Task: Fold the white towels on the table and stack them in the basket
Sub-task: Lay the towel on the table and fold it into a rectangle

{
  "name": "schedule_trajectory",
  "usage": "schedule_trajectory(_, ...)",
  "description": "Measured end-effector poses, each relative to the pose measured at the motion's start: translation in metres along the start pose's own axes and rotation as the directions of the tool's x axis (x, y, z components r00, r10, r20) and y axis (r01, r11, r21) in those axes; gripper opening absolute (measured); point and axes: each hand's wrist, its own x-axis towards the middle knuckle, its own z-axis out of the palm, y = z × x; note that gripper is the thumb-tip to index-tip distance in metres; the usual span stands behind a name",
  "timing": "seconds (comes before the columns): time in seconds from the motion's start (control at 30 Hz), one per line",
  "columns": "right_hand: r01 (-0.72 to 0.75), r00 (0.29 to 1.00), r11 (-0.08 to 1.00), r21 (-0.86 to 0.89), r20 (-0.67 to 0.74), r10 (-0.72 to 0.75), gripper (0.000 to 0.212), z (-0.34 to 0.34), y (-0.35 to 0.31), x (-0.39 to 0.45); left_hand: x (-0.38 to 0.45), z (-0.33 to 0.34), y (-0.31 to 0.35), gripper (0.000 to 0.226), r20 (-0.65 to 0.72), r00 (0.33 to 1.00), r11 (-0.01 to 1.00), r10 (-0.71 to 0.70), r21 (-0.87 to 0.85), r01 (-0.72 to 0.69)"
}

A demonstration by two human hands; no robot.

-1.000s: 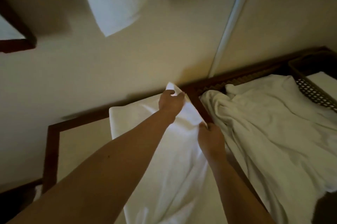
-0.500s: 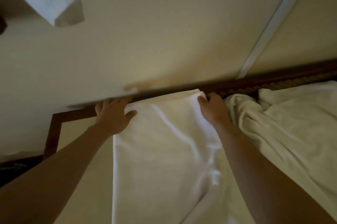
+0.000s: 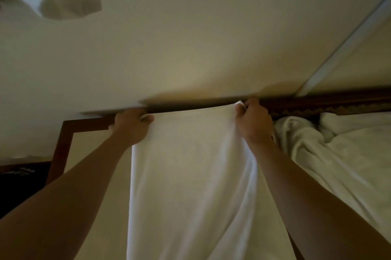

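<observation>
Cream wall (image 3: 190, 48) behind a dark wood-framed table (image 3: 63, 139); one white towel (image 3: 190, 185) held at both far corners.

The left hand (image 3: 131, 126) grips the towel's far left corner, fingers curled over its edge. The right hand (image 3: 254, 122) pinches the far right corner, which peeks above the thumb. Between the two grips the far edge runs taut along the table's back rail; the cloth runs down from there toward the camera. Just right of the right hand lies a crumpled towel heap (image 3: 328, 154).
</observation>
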Motion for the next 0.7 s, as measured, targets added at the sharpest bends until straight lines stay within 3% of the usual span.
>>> schedule_trajectory(0.1,0.002,1.0,1.0,0.024,0.017,-0.002,0.036,-0.003,0.001,-0.001,-0.016,0.008,0.001,0.037,-0.089,0.993,0.997,0.077,0.019,-0.075)
schedule_trajectory(0.2,-0.024,1.0,0.997,0.075,0.021,0.022,0.045,-0.014,0.007,-0.011,-0.047,0.023,-0.006,0.06,-0.196,0.98,0.985,0.031,-0.161,-0.064)
schedule_trajectory(0.3,0.041,0.998,0.999,0.021,0.046,-0.042,0.048,-0.016,0.02,-0.04,-0.076,0.033,-0.011,0.058,-0.217,0.973,0.977,-0.077,-0.212,0.03)
schedule_trajectory(0.4,0.152,0.987,0.988,-0.028,0.063,-0.15,0.042,-0.015,0.038,-0.058,-0.088,0.036,-0.014,0.052,-0.225,0.974,0.983,-0.04,-0.182,-0.001)
schedule_trajectory(0.5,0.154,0.987,0.988,-0.02,0.049,-0.153,0.035,-0.015,0.044,-0.057,-0.088,0.038,-0.015,0.05,-0.229,0.973,0.989,-0.026,-0.144,-0.008)
schedule_trajectory(0.6,0.104,0.994,0.994,0.016,0.038,-0.105,0.036,-0.018,0.043,-0.059,-0.093,0.038,-0.015,0.05,-0.244,0.968,0.979,-0.065,-0.205,0.014)
schedule_trajectory(0.7,-0.056,0.997,0.991,0.122,0.063,0.049,0.038,-0.027,0.044,-0.079,-0.111,0.036,-0.023,0.048,-0.238,0.966,0.954,-0.099,-0.299,0.024)
